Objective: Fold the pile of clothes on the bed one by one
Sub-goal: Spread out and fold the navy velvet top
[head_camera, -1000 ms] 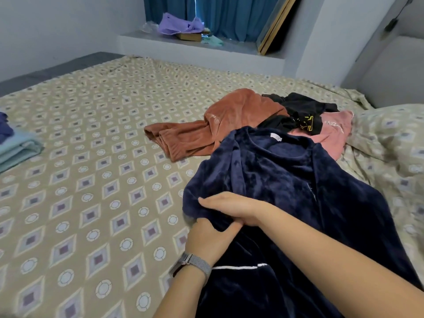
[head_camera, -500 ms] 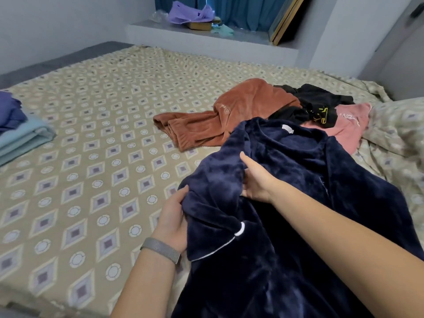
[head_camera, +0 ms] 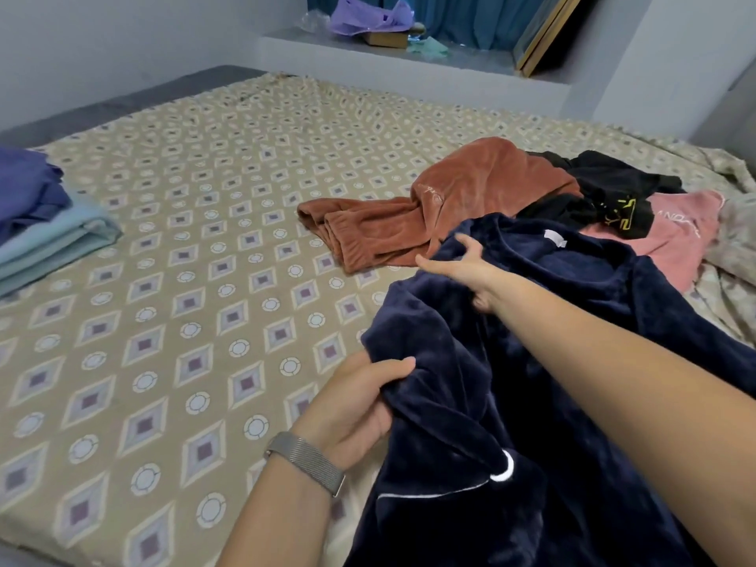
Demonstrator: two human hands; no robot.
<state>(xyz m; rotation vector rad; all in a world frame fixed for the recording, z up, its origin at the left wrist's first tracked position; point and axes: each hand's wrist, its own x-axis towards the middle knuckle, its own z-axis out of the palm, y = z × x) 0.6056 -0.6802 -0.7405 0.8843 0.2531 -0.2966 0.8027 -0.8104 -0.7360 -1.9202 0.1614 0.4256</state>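
Observation:
A dark navy fleece garment with white piping lies spread at the near right of the bed. My left hand, with a grey watch band on the wrist, grips its left edge. My right hand reaches further up and grips the fabric near the collar, where a white label shows. Behind it lies the unfolded pile: a rust-brown garment, a black one with a yellow print and a pink one.
A stack of folded clothes, purple on light blue, sits at the bed's left edge. A patterned pillow or cover lies at the right. A ledge behind the bed holds purple cloth, a box and a leaning frame.
My right hand has moved up the navy garment from beside my left hand to near the collar. My left hand now grips the left edge lower down.

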